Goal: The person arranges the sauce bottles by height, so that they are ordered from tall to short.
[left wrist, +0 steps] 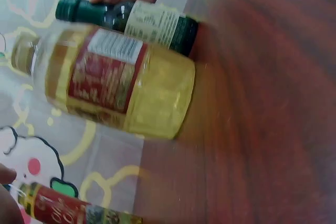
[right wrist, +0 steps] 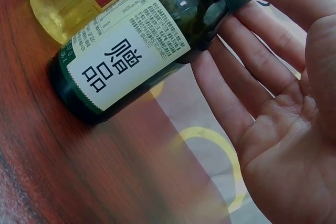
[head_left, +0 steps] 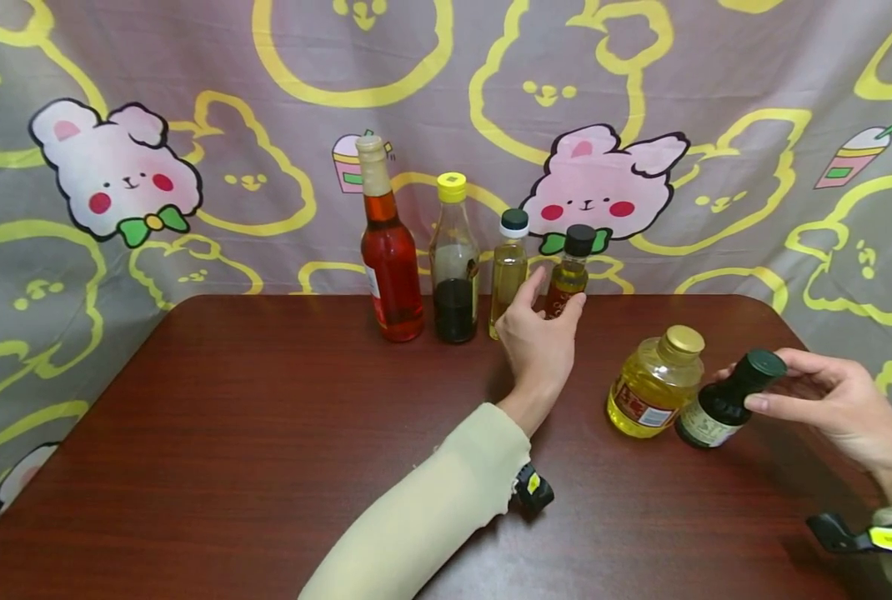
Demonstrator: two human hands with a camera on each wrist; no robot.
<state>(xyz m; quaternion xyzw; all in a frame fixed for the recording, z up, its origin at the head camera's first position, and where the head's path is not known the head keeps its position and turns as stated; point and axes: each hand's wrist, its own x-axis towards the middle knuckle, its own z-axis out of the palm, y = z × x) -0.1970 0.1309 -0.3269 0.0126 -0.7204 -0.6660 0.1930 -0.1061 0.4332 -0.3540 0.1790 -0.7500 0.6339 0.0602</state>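
Observation:
On the right, my right hand pinches the neck of a small dark green bottle with thumb and fingers. The bottle's pale label with large dark characters shows in the right wrist view. Right beside it stands a squat bottle of yellow oil with a gold cap and a red label. Farther back, my left hand reaches to a small olive oil bottle with a black cap. Its thumb and forefinger are spread apart in front of that bottle, and the hand hides the bottle's lower part.
Left of the olive oil bottle stand a slim bottle of pale oil with a dark green cap, a yellow-capped bottle of dark sauce and a tall bottle of red liquid. Behind the brown table hangs a patterned curtain.

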